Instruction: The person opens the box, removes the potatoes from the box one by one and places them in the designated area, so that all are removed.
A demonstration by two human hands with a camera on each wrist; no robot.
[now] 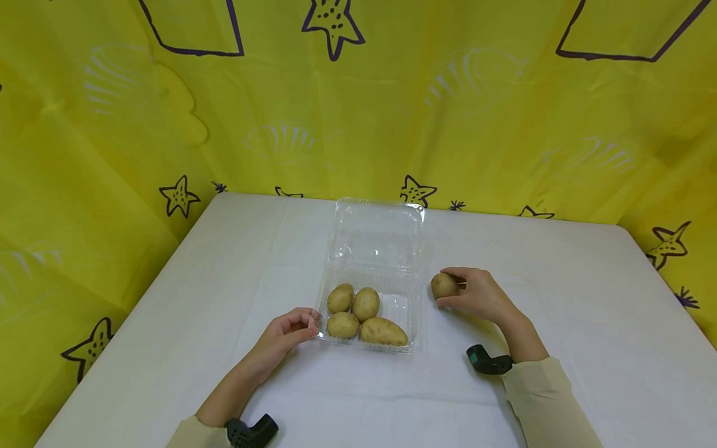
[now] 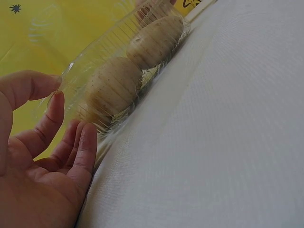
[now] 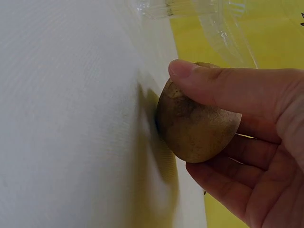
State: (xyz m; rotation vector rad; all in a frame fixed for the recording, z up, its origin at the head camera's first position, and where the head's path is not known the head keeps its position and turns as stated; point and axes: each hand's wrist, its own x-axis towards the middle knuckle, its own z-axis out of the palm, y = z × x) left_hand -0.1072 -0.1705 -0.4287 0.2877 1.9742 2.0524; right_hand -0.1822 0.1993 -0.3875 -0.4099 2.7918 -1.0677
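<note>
A clear plastic clamshell container [image 1: 402,306] lies open in the middle of the white table, its lid [image 1: 378,233] folded back. Several potatoes [image 1: 366,303] sit in its tray. My left hand [image 1: 299,325] is at the tray's near-left corner, where the thumb and index finger pinch the rim. The left wrist view shows the left hand [image 2: 47,137] against the container wall [image 2: 90,57], with potatoes [image 2: 114,85] behind it. My right hand [image 1: 476,294] holds one small potato [image 1: 444,285] on the table just right of the tray. Its thumb and fingers [image 3: 223,88] curl round that potato [image 3: 194,128].
A white cloth covers the table [image 1: 560,298]. Yellow sheeting with star prints [image 1: 179,196] walls in the back and both sides. A black wrist camera [image 1: 487,361] sits on each forearm. The container's edge [image 3: 213,14] shows at the top of the right wrist view.
</note>
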